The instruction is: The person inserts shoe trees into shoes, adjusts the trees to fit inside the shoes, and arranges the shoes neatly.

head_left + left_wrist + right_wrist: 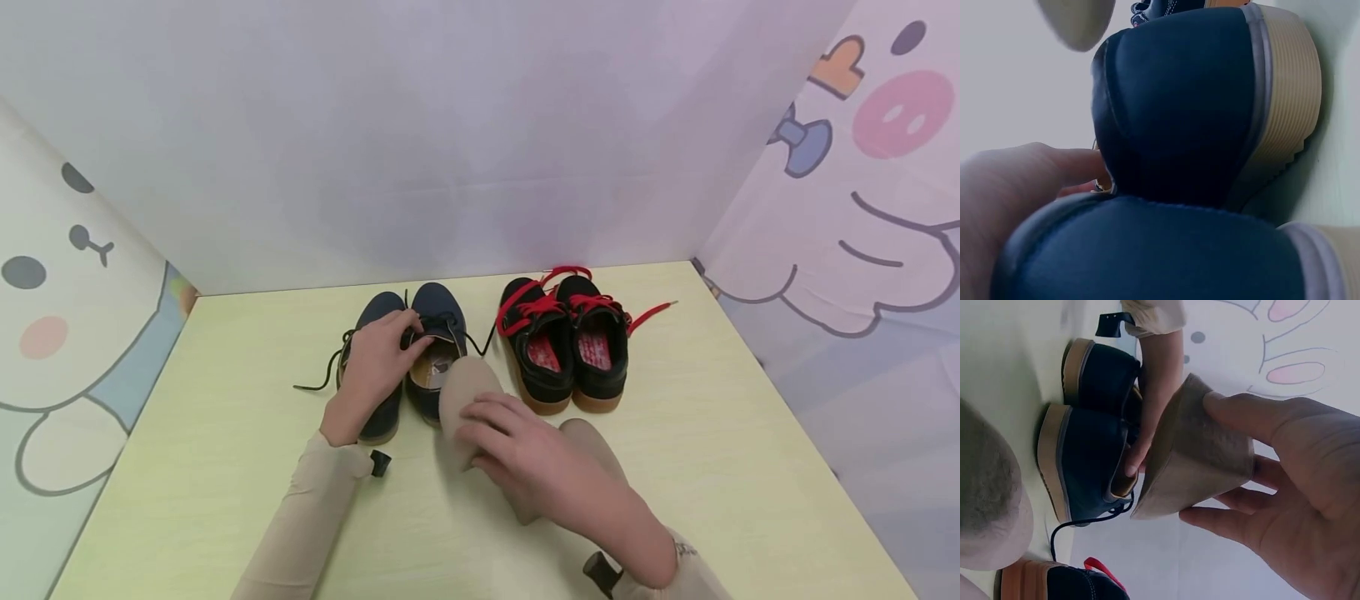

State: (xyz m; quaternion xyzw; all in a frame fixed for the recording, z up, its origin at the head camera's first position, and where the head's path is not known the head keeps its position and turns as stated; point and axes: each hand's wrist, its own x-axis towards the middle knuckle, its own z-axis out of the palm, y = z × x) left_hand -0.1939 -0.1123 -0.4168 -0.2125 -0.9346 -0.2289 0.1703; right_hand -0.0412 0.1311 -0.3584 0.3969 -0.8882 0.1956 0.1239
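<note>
Item: beige insole (pixel 467 392), bowing in your right hand (pixel 525 454), fingers curled round it, just short of the navy shoe (pixel 435 358). Your left hand (pixel 372 367) is pinching that shoe's collar open. Risk: the insole is buckling; it may crease at the mouth.

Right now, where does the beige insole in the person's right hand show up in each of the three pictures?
Head view: the beige insole is at centre, held by the right hand, its tip at the mouth of the navy shoe.
Left wrist view: only a blurred tip of the insole at the top left.
Right wrist view: it lies centre, bent between the fingers.
Shared landmark: the navy shoe's heel.
</note>
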